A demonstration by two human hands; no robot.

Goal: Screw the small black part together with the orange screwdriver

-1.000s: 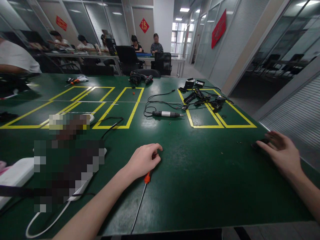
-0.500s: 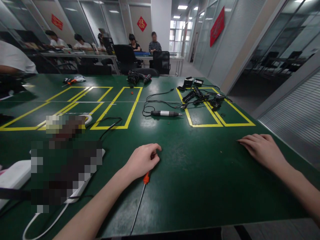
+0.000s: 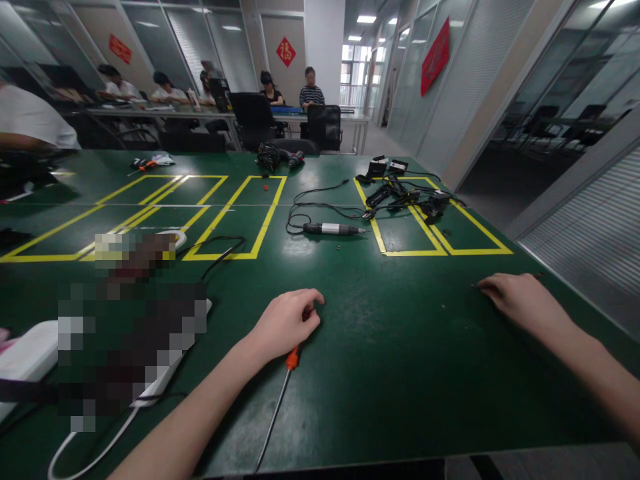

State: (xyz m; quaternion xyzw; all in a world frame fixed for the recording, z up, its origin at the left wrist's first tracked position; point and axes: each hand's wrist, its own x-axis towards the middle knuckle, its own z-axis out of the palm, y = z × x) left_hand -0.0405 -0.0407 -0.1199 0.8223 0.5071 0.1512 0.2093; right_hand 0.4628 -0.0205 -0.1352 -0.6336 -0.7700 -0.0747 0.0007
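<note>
My left hand (image 3: pixel 287 323) rests on the green table with its fingers curled over the handle of a screwdriver (image 3: pixel 293 360). The orange end of that handle shows below my palm, and a long metal shaft points back toward the near table edge. On the right side, my right hand (image 3: pixel 523 300) lies low on the tabletop, its fingertips pressed together. A tiny dark bit shows at the fingertips, too small to name. Part of a dark thing (image 3: pixel 538 275) shows just behind my right knuckles; the rest is hidden.
A corded electric screwdriver (image 3: pixel 330 229) lies mid-table, with tiny pieces (image 3: pixel 339 247) in front. Black devices and cables (image 3: pixel 395 193) are heaped at right on yellow tape outlines. A power strip (image 3: pixel 35 347) and blurred items fill the left. A drill (image 3: pixel 295 159) sits behind; people sit beyond.
My right hand has moved left from the dark thing near the right edge, and its fingers have closed down at the tabletop. My left hand has stayed on the screwdriver.
</note>
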